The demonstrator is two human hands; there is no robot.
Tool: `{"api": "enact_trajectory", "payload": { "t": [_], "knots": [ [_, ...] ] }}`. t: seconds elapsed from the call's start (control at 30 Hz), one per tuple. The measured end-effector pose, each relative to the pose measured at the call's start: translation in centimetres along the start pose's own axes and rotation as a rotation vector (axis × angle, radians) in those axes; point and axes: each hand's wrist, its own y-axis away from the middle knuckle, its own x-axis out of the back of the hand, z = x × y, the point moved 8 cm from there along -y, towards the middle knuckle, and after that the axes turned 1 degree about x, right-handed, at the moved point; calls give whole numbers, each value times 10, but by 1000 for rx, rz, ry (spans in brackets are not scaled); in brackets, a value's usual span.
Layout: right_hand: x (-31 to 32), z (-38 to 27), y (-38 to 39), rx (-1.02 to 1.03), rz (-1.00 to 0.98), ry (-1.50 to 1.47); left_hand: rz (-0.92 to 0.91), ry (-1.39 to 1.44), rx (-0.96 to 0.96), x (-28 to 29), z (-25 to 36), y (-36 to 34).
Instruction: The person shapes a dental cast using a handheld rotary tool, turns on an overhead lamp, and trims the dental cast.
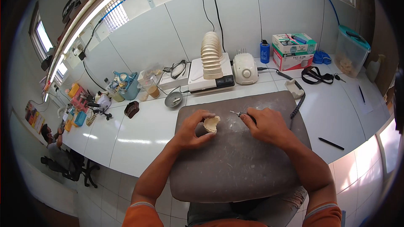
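Note:
My left hand grips a cream-coloured dental cast, curved like an arch, between thumb and fingers. In my right hand is a slim rotary handpiece, its narrow metal tip pointing left toward the cast. A gap separates the tip from the cast. Both hands are above a brown padded mat sprinkled with pale dust. Part of the handpiece is covered by my right fingers. From beside the mat's right edge, a coiled black cord runs up to a cream control unit.
Behind the mat stands a white box-shaped machine with a ribbed hose. A grey bowl lies left of it. Stacked boxes, a blue can and a clear bin stand right. Another person sits far left.

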Motion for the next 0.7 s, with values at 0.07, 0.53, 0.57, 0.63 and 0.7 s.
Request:
{"api": "enact_trajectory", "payload": {
  "t": [0.07, 0.53, 0.57, 0.63, 0.7],
  "knots": [
    [-2, 0, -1, 6, -3, 9, -165, -46, 30, -15, -8, 2],
    [-20, -10, 3, 26, -110, 31, -234, -50, 92, -14, -19, 1],
    [-21, -11, 3, 26, -119, 37, -255, -73, 85, -15, -20, 1],
    [-24, -15, 4, 22, -165, 50, -259, -55, 84, -18, -24, 1],
    [-26, -16, 5, 18, -193, 60, -263, -38, 82, -21, -27, 0]
  ]
}}
